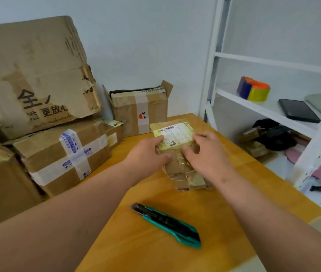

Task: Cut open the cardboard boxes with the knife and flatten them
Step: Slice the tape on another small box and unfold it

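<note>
A small flattened cardboard box (177, 165) with a white and yellow shipping label lies on the wooden table (136, 242). My left hand (147, 152) grips its left edge near the label. My right hand (206, 152) grips its right side, fingers curled onto the cardboard. A green and black utility knife (167, 224) lies on the table nearer to me, apart from both hands. Its blade end points to the far left.
A taped box (140, 110) stands at the table's far edge. Larger taped boxes (65, 154) are stacked to the left. A white shelf unit (273, 107) on the right holds tape rolls (254, 89), a dark tablet (299, 110) and clutter.
</note>
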